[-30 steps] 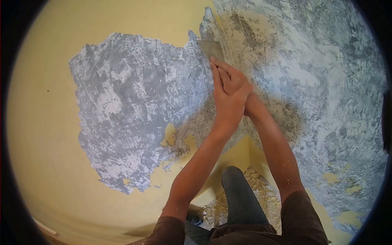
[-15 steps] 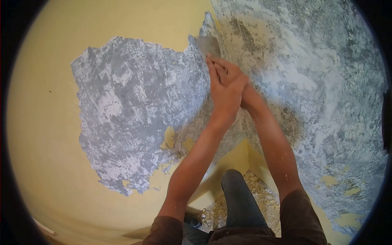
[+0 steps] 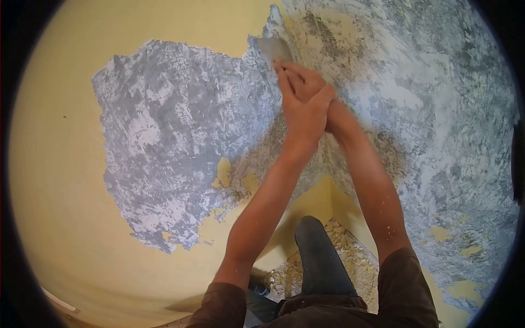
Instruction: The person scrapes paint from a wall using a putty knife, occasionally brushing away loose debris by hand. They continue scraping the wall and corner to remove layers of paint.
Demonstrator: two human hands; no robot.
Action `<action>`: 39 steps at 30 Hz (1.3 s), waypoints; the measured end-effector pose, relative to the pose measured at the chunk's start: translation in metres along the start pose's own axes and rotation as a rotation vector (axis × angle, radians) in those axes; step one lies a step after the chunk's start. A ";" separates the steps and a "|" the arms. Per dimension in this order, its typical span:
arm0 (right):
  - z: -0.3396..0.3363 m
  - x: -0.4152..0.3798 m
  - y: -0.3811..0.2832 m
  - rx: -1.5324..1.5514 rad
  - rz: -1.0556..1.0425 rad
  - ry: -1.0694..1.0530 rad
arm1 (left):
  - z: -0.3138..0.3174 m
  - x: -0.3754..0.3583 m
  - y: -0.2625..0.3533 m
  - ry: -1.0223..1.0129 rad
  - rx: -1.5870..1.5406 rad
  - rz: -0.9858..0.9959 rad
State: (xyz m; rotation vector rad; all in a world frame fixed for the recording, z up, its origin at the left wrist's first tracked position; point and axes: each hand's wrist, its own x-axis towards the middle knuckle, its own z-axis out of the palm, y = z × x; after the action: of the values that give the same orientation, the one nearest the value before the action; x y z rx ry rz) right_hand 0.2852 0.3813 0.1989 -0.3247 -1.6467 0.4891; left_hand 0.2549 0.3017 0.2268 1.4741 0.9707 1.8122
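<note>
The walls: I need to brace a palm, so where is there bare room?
Free: the yellow wall left of the ragged gray patch; the scraped wall right of the right forearm. Crowded: the corner, with right hand, left hand and scraper; below, debris flanks the leg.

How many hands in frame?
2. The left hand lies over the right hand, both at the scraper, whose blade is against the wall near the corner. The right hand is partly hidden; no others visible.
</note>
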 end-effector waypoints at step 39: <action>0.017 0.011 -0.008 -0.150 0.172 0.127 | -0.033 0.013 -0.006 -0.194 -0.109 0.062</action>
State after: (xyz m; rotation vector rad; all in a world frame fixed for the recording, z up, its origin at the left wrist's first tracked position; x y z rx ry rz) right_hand 0.2674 0.3774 0.2107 -0.6011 -1.5419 0.4649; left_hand 0.2199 0.3105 0.2250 1.5926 0.7267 1.6991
